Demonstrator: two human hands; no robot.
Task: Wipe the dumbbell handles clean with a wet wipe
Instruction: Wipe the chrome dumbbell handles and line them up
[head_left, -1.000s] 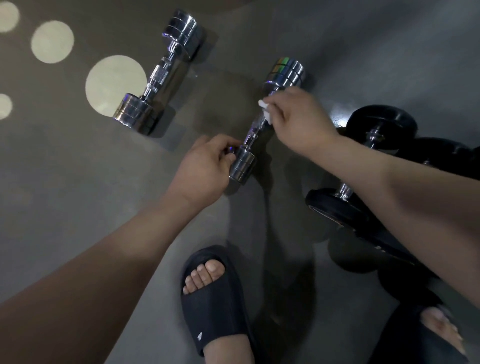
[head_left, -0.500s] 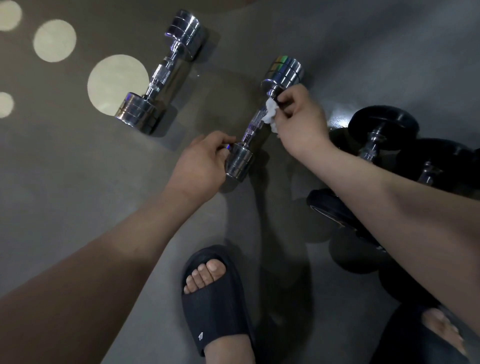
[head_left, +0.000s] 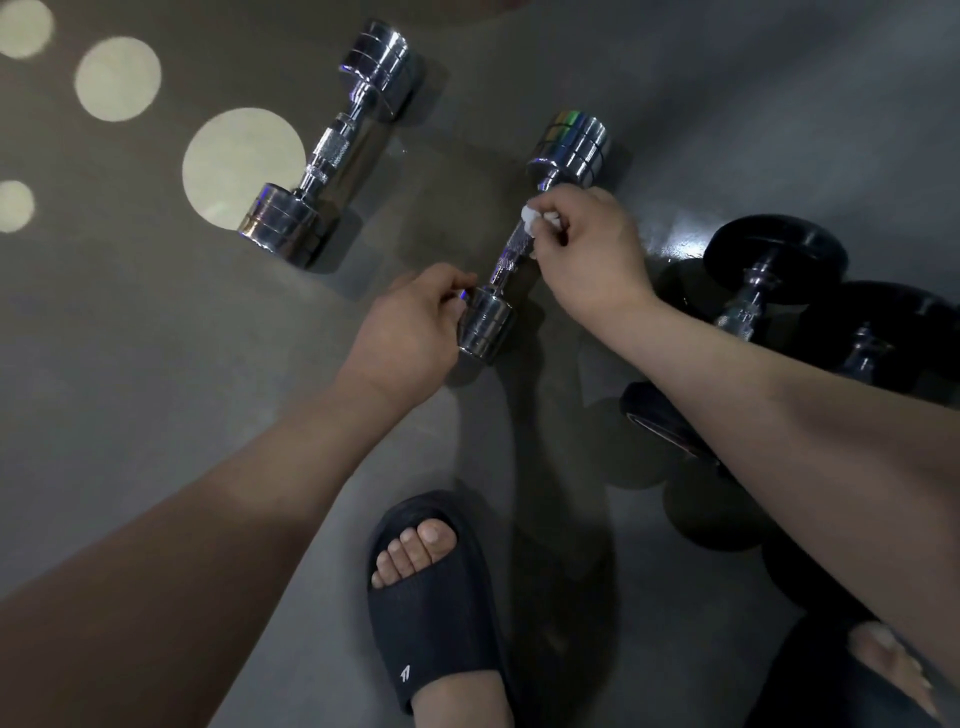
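A chrome dumbbell lies slanted on the grey floor in the middle of the view. My left hand grips its near weight head. My right hand pinches a small white wet wipe against the upper part of the knurled handle, just below the far head. A second chrome dumbbell lies to the left, apart from both hands.
Black dumbbells with chrome handles are stacked at the right, partly behind my right forearm. My feet in dark slides stand at the bottom centre and bottom right. Pale round spots mark the floor at the upper left.
My right hand with the wipe slid up the handle toward the far head, then came back down a little. The left hand kept its hold on the near head.
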